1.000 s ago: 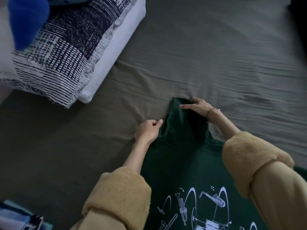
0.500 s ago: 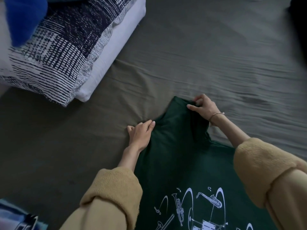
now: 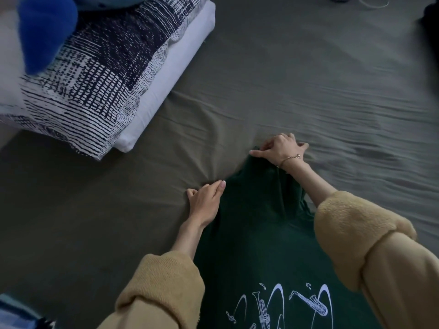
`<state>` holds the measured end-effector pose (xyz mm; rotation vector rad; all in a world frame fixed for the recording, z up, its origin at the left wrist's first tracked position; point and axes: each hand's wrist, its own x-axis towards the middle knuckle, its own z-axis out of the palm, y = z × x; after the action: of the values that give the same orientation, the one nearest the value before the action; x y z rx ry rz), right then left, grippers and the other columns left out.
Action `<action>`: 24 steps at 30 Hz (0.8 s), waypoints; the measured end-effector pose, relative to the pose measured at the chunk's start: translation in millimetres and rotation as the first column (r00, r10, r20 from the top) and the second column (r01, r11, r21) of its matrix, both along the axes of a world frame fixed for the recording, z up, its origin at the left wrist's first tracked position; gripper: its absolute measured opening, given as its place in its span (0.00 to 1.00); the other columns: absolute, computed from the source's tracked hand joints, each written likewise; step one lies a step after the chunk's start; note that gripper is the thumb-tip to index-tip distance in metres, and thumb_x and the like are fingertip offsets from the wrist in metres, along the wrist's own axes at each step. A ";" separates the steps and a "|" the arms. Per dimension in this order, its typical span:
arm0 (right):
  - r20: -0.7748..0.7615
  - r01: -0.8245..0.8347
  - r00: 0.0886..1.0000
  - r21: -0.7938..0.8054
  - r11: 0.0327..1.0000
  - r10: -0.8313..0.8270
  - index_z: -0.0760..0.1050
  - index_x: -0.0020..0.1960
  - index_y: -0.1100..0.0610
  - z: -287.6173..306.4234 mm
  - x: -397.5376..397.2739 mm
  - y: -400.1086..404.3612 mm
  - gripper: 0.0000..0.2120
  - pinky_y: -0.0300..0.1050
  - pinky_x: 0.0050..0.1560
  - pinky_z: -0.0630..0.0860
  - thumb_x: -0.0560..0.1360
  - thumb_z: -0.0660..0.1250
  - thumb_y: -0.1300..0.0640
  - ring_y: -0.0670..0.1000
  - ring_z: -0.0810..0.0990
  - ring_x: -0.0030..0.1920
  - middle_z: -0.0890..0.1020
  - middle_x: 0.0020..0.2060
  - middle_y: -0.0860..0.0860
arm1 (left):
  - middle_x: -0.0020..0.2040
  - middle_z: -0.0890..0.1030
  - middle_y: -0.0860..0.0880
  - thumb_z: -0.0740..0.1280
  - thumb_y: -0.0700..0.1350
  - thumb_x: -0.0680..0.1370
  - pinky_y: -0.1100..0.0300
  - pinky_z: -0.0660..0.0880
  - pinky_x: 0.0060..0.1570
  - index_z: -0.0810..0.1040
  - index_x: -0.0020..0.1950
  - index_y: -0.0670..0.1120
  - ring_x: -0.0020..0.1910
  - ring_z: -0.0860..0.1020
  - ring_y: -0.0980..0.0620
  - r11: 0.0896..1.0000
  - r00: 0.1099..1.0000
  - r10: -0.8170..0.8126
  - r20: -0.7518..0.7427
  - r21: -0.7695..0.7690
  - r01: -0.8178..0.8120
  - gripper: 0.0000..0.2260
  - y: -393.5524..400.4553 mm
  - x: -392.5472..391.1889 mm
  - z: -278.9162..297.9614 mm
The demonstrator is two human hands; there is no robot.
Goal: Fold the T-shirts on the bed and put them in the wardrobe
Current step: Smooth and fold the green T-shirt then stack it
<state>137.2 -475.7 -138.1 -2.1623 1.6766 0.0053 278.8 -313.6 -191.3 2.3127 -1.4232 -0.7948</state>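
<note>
Sheet (image 3: 297, 79) olive, wrinkled; pillows (image 3: 99, 74) top-left. R hand (image 3: 281, 148) grip pinching T-shirt (image 3: 256, 233); L hand (image 3: 205, 200) flat.

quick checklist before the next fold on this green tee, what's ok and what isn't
1. Right hand pinches the far end of the green T-shirt: ok.
2. Left hand lies flat at the shirt's left edge, fingers straight: ok.
3. Shirt smooth: not ok, creases run below the right hand.
4. Bed sheet smooth: not ok, it puckers at the left fingertips.
5. Pillow apart from the shirt: ok.
6. Near hem: cannot tell, out of frame.
</note>
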 end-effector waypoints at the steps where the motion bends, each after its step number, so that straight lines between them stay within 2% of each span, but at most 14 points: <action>1: -0.002 0.000 1.000 -0.011 1.000 0.000 0.80 0.46 0.47 -0.3 1.1 -0.9 0.15 0.59 0.63 0.58 0.70 0.67 0.36 0.53 0.67 0.63 0.78 0.53 0.48 | 0.40 0.74 0.53 0.47 0.54 0.83 0.55 0.54 0.55 0.66 0.37 0.53 0.50 0.72 0.53 1.000 1.000 0.002 -0.004 -0.007 -0.002 0.18 -0.2 -0.4 0.0; 3: 0.041 0.043 0.998 -0.040 0.998 -0.041 0.79 0.46 0.48 -2.3 3.9 -3.4 0.11 0.56 0.62 0.58 0.72 0.66 0.41 0.52 0.69 0.62 0.79 0.53 0.49 | 0.39 0.73 0.53 0.47 0.54 0.83 0.57 0.52 0.51 0.65 0.36 0.52 0.49 0.72 0.54 1.000 1.000 0.008 -0.011 -0.020 -0.009 0.18 0.4 0.2 -0.1; 6: 0.157 0.068 0.986 -0.060 0.996 -0.058 0.74 0.44 0.48 -4.6 6.7 -6.7 0.09 0.53 0.61 0.57 0.75 0.64 0.43 0.51 0.72 0.59 0.80 0.50 0.48 | 0.40 0.73 0.54 0.47 0.55 0.83 0.58 0.52 0.50 0.66 0.37 0.53 0.46 0.69 0.55 0.999 0.999 0.023 -0.028 -0.029 -0.024 0.17 0.6 1.0 -2.4; 8: 0.188 0.050 0.982 -0.073 0.996 -0.036 0.71 0.45 0.50 -7.8 11.0 -6.6 0.09 0.52 0.62 0.57 0.76 0.63 0.44 0.52 0.75 0.56 0.80 0.48 0.48 | 0.38 0.71 0.55 0.47 0.55 0.83 0.57 0.53 0.50 0.63 0.35 0.53 0.45 0.68 0.55 0.999 0.999 0.036 -0.036 -0.038 -0.037 0.18 -0.4 1.2 -3.5; 10: 0.220 0.049 0.975 -0.090 0.995 -0.028 0.72 0.50 0.52 -12.9 14.2 -4.3 0.11 0.51 0.61 0.57 0.76 0.64 0.45 0.53 0.77 0.56 0.81 0.51 0.48 | 0.35 0.69 0.54 0.47 0.54 0.83 0.56 0.54 0.50 0.61 0.34 0.53 0.43 0.69 0.54 0.998 0.998 0.044 -0.037 -0.051 -0.046 0.18 -0.8 1.3 -5.0; 13: 0.283 0.073 0.958 -0.073 0.995 -0.050 0.71 0.56 0.53 -14.2 9.3 -2.6 0.17 0.50 0.61 0.57 0.76 0.61 0.41 0.52 0.76 0.57 0.82 0.52 0.47 | 0.33 0.67 0.54 0.47 0.53 0.84 0.56 0.54 0.51 0.60 0.36 0.52 0.43 0.69 0.53 0.996 0.998 0.049 -0.041 -0.068 -0.051 0.17 -0.1 1.6 -6.0; 17: 0.170 0.049 0.985 -0.119 0.992 -0.028 0.73 0.49 0.50 -2.6 -27.2 -9.3 0.20 0.54 0.63 0.57 0.75 0.56 0.35 0.54 0.77 0.53 0.82 0.47 0.50 | 0.32 0.67 0.55 0.46 0.52 0.84 0.56 0.55 0.55 0.61 0.38 0.51 0.44 0.70 0.52 0.996 0.998 0.052 -0.041 -0.076 -0.055 0.16 0.6 0.9 -4.0; 19: 0.106 0.008 0.994 -0.112 0.994 0.004 0.74 0.44 0.49 4.0 -54.3 -7.4 0.21 0.54 0.62 0.58 0.72 0.58 0.31 0.52 0.77 0.49 0.80 0.41 0.48 | 0.33 0.70 0.55 0.48 0.55 0.83 0.56 0.54 0.54 0.64 0.40 0.50 0.47 0.73 0.52 0.996 0.996 0.061 -0.062 -0.068 -0.065 0.16 0.2 -0.1 -3.6; 21: 0.059 -0.071 0.996 -0.030 0.997 0.072 0.76 0.42 0.49 5.4 -74.8 2.2 0.24 0.52 0.59 0.58 0.68 0.61 0.28 0.50 0.75 0.46 0.79 0.37 0.44 | 0.34 0.70 0.57 0.53 0.58 0.81 0.56 0.53 0.54 0.66 0.41 0.51 0.48 0.73 0.53 0.995 0.995 0.065 -0.081 -0.069 -0.071 0.15 -0.3 1.1 -3.9; 24: -0.006 -0.168 0.986 0.001 0.986 0.168 0.74 0.43 0.45 -2.1 -91.8 18.5 0.17 0.48 0.55 0.57 0.67 0.66 0.33 0.45 0.73 0.44 0.75 0.34 0.38 | 0.35 0.69 0.57 0.58 0.57 0.80 0.56 0.53 0.50 0.66 0.43 0.52 0.49 0.73 0.53 0.995 0.997 0.049 -0.052 -0.085 -0.053 0.11 -0.5 2.4 -4.7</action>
<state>45.4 -457.2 -140.2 -2.2988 1.4920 0.0599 281.2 -314.1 -196.1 2.2393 -1.3449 -0.7555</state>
